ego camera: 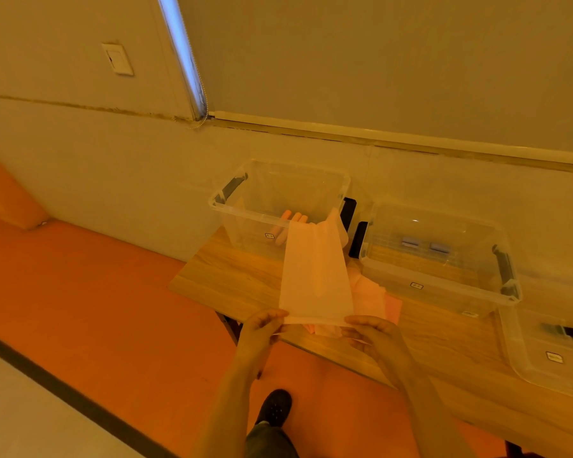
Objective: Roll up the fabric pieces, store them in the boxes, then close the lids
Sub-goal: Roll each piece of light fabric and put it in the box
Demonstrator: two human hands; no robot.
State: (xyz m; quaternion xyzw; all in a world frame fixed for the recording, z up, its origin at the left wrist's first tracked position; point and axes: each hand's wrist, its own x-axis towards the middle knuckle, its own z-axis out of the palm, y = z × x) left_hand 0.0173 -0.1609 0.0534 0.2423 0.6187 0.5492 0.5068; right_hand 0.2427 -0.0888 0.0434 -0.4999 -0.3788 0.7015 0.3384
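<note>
above the near edge of the table (232, 276), the left hand (262, 328) and right hand (374, 335) each pinch a near corner of the pale fabric strip (315, 276), whose far end drapes over the rim of the open box (278, 206). to roll it well, i judge both hands should turn evenly, keeping the edges lined up and the strip taut.

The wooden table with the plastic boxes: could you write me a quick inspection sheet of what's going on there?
Surface: wooden table, against the wall.
Job's things: pale fabric strip stretched from the hands up to the left clear box, which holds orange rolls; loose pink fabric pile; right clear box; third clear box at the frame edge.
Clutter: nothing seen.
Grippers: left hand and right hand each pinch a near corner of the strip.
Cables: nothing seen.
Surroundings: orange floor, wall switch, a shoe.
</note>
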